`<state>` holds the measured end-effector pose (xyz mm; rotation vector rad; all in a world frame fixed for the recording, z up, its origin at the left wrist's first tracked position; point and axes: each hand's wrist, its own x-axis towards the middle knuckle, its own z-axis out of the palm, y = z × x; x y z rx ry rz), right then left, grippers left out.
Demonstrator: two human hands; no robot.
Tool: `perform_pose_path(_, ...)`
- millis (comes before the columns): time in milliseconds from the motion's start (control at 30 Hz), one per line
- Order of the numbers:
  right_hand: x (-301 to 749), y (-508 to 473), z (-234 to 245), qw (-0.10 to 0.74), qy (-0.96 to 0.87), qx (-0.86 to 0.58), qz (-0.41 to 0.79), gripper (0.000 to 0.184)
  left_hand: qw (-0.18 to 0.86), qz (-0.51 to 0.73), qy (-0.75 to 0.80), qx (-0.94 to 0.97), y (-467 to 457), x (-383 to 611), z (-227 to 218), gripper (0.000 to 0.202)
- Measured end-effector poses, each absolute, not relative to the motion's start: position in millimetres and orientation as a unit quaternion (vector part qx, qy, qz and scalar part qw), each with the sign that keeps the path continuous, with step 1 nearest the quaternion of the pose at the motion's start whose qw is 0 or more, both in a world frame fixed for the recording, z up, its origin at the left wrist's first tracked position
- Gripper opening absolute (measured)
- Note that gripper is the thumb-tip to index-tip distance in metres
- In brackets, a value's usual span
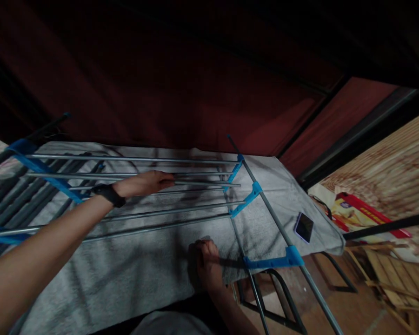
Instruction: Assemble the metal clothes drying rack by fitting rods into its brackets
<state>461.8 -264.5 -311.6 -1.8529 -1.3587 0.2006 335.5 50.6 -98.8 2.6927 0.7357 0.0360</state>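
a dark red panel (pixel 181 93) fills the view from 10 to 1 o'clock, behind the cloth-covered desk (pixel 132 274). a metal-tube drying rack (pixel 244 204) with blue plastic brackets spans the desk from 9 to 4 o'clock, its lowest tubes at 5 o'clock running past the edge. beyond that edge, at 4 o'clock, stands a slatted wooden piece (pixel 397 274), with a red-and-yellow box (pixel 369 215) at 3 o'clock. the left forearm comes in from 8 o'clock and crosses the rack, hiding stretches of its bars. the left hand (pixel 144 183), a black watch (pixel 109 194) at its wrist, has a narrow grip closed around a slim metal rod (pixel 205 183); the rod's free end points to 3 o'clock, near the brackets. the right hand (pixel 209 265), at 6 o'clock over the cloth, is curled; whether it holds anything i cannot tell. a phone (pixel 304 227) lies at 4 o'clock, a long rack tube between it and that hand.
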Motion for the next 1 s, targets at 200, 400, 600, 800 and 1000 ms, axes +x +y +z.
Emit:
perform_pose_path(200,465,-264,-314,0.451,-0.531,-0.711,0.099,0.033,0.103,0.075,0.357,0.925,-8,307,-83,0.057)
perform_pose_path(400,491,-262,-298,0.554,-0.428,-0.705,0.113,0.028,0.086,0.101,0.327,0.936,-51,289,-88,0.053)
perform_pose_path(600,549,-256,-255,0.64,-0.261,-0.721,0.044,0.029,-0.019,0.154,0.282,0.947,-75,304,-84,0.044)
perform_pose_path(800,576,-256,-218,0.669,-0.206,-0.714,0.008,0.043,-0.074,0.152,0.259,0.951,-99,302,-83,0.046)
perform_pose_path(1000,587,-244,-194,0.687,-0.205,-0.697,0.015,0.057,-0.083,0.166,0.266,0.946,-108,301,-86,0.048)
